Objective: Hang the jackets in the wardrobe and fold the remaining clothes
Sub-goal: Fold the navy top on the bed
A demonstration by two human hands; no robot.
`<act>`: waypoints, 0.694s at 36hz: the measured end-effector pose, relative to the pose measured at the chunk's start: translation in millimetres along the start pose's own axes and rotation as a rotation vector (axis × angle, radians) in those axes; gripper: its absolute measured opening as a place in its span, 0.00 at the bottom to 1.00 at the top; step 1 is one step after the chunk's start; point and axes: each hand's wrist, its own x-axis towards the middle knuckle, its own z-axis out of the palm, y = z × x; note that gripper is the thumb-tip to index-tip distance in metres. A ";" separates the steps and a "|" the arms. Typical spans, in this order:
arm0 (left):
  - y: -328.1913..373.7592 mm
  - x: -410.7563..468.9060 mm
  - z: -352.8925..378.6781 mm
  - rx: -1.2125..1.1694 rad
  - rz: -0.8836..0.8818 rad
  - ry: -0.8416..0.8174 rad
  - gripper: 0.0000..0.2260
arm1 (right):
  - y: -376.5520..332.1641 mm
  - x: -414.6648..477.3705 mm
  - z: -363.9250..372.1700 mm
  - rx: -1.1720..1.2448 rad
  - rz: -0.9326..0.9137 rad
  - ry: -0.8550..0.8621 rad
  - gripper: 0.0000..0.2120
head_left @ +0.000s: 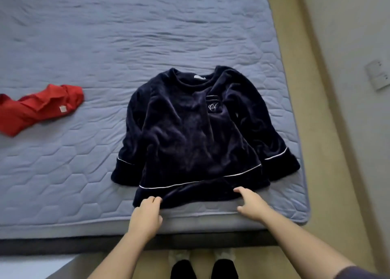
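Observation:
A dark navy velvet top (190, 135) with white piping lies spread face up on the grey-blue quilted bed (63, 173), its neck away from me and its sleeves down along both sides. My left hand (147, 211) pinches the bottom hem at its left corner. My right hand (251, 202) lies at the hem's right part, fingers bent onto the fabric edge. A crumpled red garment (40, 107) lies on the bed at the far left.
The bed's near edge (190, 226) runs just under my hands, and its right edge meets a tan floor strip (312, 130). A white wall socket (378, 77) is at the right. My feet (202, 266) stand on the floor below.

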 end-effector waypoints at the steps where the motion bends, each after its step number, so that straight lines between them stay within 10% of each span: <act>1: -3.0 4.7 13.7 0.037 0.001 0.003 0.20 | 8.6 6.4 11.6 -0.032 0.013 0.020 0.30; 9: -29.0 52.6 91.4 0.280 0.106 0.246 0.41 | 69.3 65.4 61.8 -0.338 0.088 0.269 0.35; 16: -43.3 101.4 111.6 0.403 0.170 0.347 0.37 | 96.1 122.7 62.7 -0.682 0.121 0.478 0.42; 25: -42.8 112.0 68.2 0.298 0.284 0.390 0.19 | 108.9 125.8 22.1 -0.755 -0.094 0.464 0.13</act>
